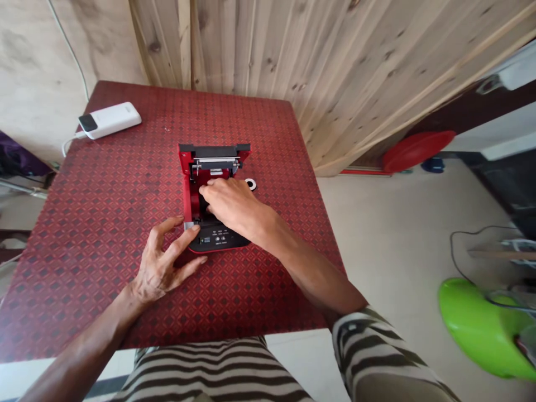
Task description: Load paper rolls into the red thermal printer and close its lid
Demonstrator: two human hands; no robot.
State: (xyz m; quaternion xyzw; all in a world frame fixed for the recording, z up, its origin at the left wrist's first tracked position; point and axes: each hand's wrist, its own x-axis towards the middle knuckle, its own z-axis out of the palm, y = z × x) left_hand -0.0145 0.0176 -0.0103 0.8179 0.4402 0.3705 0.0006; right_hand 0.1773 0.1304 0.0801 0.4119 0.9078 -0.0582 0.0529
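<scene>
A red thermal printer [204, 174] with a black control panel at its front stands mid-table, its lid raised toward the back and showing a metal roller. My right hand [230, 204] reaches over the printer, its fingers curled down into the dark compartment, which they mostly hide. At the printer's front left corner, my left hand [165, 262] rests with fingers spread, its fingertips at the casing and holding nothing. A small white ring with a dark centre [250, 183] lies on the table just right of the printer, close to my right fingers.
The red patterned table [125, 223] has a white power bank [109, 120] with a cable at its back left corner. A wood-panelled wall [293, 56] rises behind it. A red plastic object [419, 151] and a green plastic object [481, 329] are on the floor to the right.
</scene>
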